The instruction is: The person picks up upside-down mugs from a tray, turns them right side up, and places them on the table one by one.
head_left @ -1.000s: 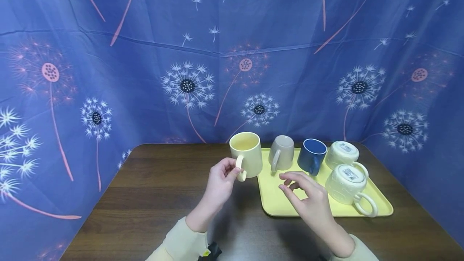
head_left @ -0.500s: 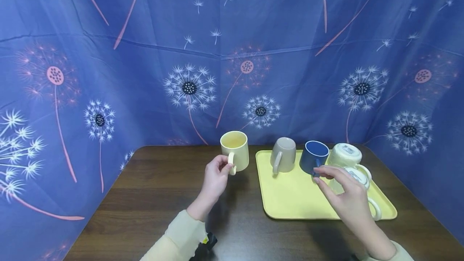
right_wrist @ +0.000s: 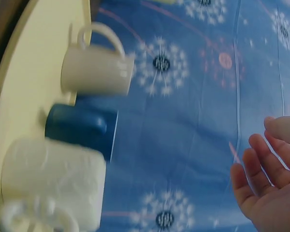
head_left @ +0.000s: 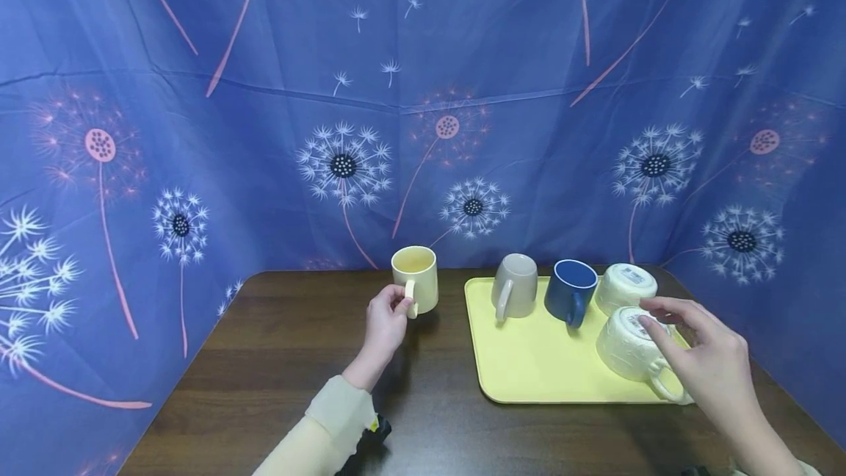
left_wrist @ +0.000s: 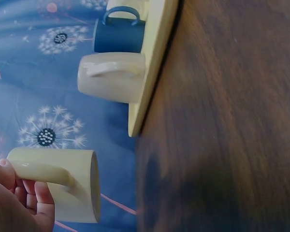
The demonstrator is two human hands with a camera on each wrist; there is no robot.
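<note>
My left hand [head_left: 386,325] pinches the handle of a pale yellow mug [head_left: 428,291], upright left of the tray. In the left wrist view the mug [left_wrist: 75,198] hangs clear of the table. My right hand [head_left: 710,358], fingers loosely bent and holding nothing, is over the tray's right end, overlapping an upside-down white embossed mug [head_left: 615,347] in the head view. In the right wrist view this hand [right_wrist: 270,179] is apart from the mugs. A second upside-down white mug [head_left: 611,298], an upright blue mug [head_left: 560,301] and an upside-down grey mug [head_left: 523,286] stand along the tray's back.
The yellow tray [head_left: 522,380] lies on the right half of a dark wooden table [head_left: 264,358]. Behind and beside the table hangs a blue dandelion-print cloth [head_left: 284,131]. A small black object [head_left: 377,432] shows by the left sleeve.
My left hand has carried the yellow mug leftward, away from the tray. My right hand has moved right, from the tray's front middle past the blue mug to the white mugs.
</note>
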